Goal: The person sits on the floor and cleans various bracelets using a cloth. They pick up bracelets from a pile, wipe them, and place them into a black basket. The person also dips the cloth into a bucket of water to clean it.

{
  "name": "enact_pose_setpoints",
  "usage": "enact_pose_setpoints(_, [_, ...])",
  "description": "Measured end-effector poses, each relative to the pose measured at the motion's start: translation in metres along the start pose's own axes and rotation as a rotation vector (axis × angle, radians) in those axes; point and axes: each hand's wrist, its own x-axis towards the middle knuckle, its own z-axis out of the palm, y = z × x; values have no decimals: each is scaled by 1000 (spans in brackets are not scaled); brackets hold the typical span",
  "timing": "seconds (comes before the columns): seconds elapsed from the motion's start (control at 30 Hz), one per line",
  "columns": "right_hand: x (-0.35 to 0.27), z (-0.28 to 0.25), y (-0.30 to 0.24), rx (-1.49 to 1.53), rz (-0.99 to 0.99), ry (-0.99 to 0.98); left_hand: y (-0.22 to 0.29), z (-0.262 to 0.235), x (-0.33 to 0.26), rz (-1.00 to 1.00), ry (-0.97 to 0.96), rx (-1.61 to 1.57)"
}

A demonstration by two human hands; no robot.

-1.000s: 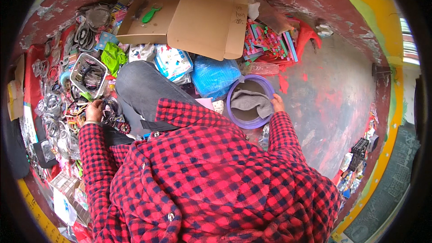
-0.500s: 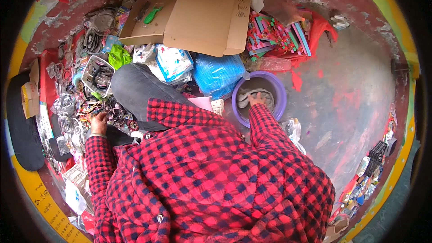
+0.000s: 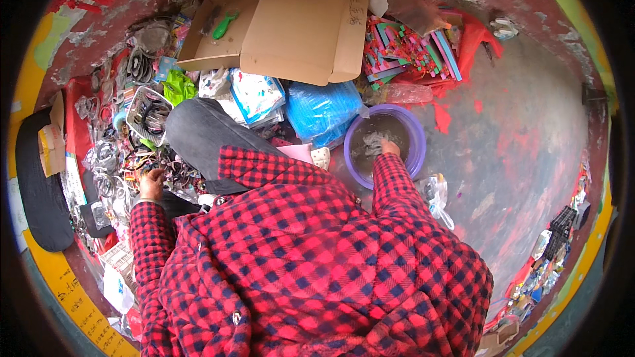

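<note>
A purple plastic basin of murky water stands on the floor to my right. Inside it my right hand is dipped, its fingers under the water. Pale ripples or cloth show just beyond the fingertips; which of the two I cannot tell. Over on the left, my left hand rests at a heap of small hair accessories. Its fingers are curled in, and whatever lies between them is too small to name. Beyond that hand stands a white basket with dark bands in it.
An opened cardboard box holding a green brush lies ahead. Near the basin are a blue plastic-wrapped pack, bright strips on red plastic, and a clear bag. My bent knee rises between heap and packs.
The grey cloth under my right hand has dropped from plain sight, and murky water now shows across the basin. That hand moved slightly right and nearer. My left hand shifted a little.
</note>
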Motion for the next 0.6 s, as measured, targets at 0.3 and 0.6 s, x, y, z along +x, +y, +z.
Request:
enact_pose_setpoints(0.3, [-61, -38, -3, 1470, -46, -166, -5, 16, 23, 196, -26, -65])
enact_pose_setpoints(0.6, [-62, -68, 0, 1163, 53, -208, 30, 34, 21, 187, -26, -168])
